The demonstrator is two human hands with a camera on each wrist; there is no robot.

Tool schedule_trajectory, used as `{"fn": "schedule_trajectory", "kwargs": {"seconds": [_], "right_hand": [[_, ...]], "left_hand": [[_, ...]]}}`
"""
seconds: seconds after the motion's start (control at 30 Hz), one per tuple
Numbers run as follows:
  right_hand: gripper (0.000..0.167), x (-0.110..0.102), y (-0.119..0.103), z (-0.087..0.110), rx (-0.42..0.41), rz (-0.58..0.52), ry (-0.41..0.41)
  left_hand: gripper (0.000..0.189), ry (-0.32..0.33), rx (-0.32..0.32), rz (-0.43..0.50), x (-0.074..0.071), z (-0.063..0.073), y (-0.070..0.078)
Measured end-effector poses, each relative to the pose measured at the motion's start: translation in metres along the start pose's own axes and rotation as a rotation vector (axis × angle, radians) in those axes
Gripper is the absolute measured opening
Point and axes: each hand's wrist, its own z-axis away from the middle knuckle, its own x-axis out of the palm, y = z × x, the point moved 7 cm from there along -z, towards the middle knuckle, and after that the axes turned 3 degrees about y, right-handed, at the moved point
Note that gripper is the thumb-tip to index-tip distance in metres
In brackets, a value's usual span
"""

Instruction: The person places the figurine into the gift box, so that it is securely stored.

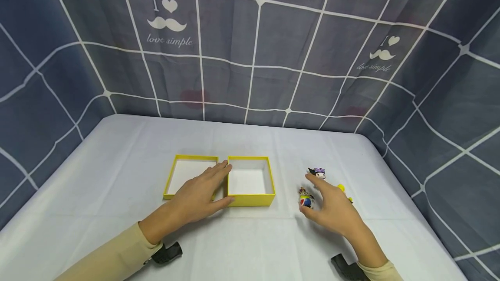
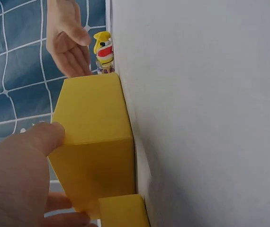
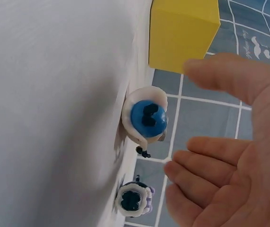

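My left hand (image 1: 199, 192) lies along the left side of a yellow open box (image 1: 251, 200) with a white inside. The thumb is at the box's near left corner and the fingers reach toward its far left corner. To the right, my right hand (image 1: 333, 207) hovers with fingers spread and nothing between them. Below its thumb and index finger is a small figurine (image 1: 306, 198) with a blue, red and white body. A black-and-purple figurine (image 1: 318, 173) stands beyond the index fingertip. Partly hidden behind the right hand is a yellow toy (image 1: 341, 187).
A shallow yellow-rimmed lid (image 1: 185, 174) lies left of the box, partly covered by my left hand. A white cloth (image 1: 250, 246) covers the table. Dark checked curtains (image 1: 230, 81) hang along the back and both sides.
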Motion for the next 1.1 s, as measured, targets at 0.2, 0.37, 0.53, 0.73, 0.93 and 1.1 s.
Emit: {"fn": "schedule_trajectory", "kwargs": {"seconds": [0.2, 0.37, 0.53, 0.73, 0.93, 1.1], "right_hand": [[0.068, 0.004, 0.003, 0.0, -0.003, 0.034, -0.036], [0.058, 0.008, 0.003, 0.0, -0.017, 0.066, -0.06], [0.051, 0.013, 0.003, 0.001, -0.029, 0.065, -0.069], [0.049, 0.013, 0.002, 0.0, -0.023, 0.057, -0.056], [0.046, 0.013, 0.002, 0.0, -0.001, 0.005, -0.042], [0.046, 0.01, 0.001, -0.001, 0.0, -0.033, 0.005]], "left_hand": [[0.082, -0.016, -0.006, 0.064, 0.001, 0.0, 0.0], [0.083, -0.026, -0.011, 0.114, 0.002, -0.001, 0.001], [0.082, -0.024, -0.008, 0.123, 0.003, -0.002, 0.002], [0.083, -0.02, -0.004, 0.114, 0.002, 0.0, 0.002], [0.083, -0.021, -0.005, 0.114, 0.002, 0.0, 0.002], [0.083, -0.023, -0.007, 0.122, 0.003, 0.0, 0.002]]}}
